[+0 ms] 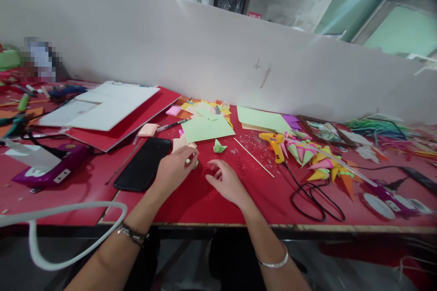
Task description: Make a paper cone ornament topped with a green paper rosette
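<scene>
My left hand (176, 167) is over the red table beside a black phone (143, 164), its fingers curled together. A small light-green paper piece (195, 164) shows at its fingertips, mostly covered by the hand. Just to the right, my right hand (228, 183) hovers with bent fingers apart and nothing in it. Beyond the hands sits a small folded green paper piece (220, 147). Behind that lies a flat sheet of light-green paper (208, 128). A thin wooden stick (254, 158) lies slantwise to the right of the folded piece.
A yellow glue gun (276, 144) with a looped black cord (309, 202) lies at right, near colourful paper cones (302, 152). White boards (112, 104) and a purple power strip (56, 170) are at left. A white partition (205, 54) stands behind; a white tube (78, 209) crosses the front left.
</scene>
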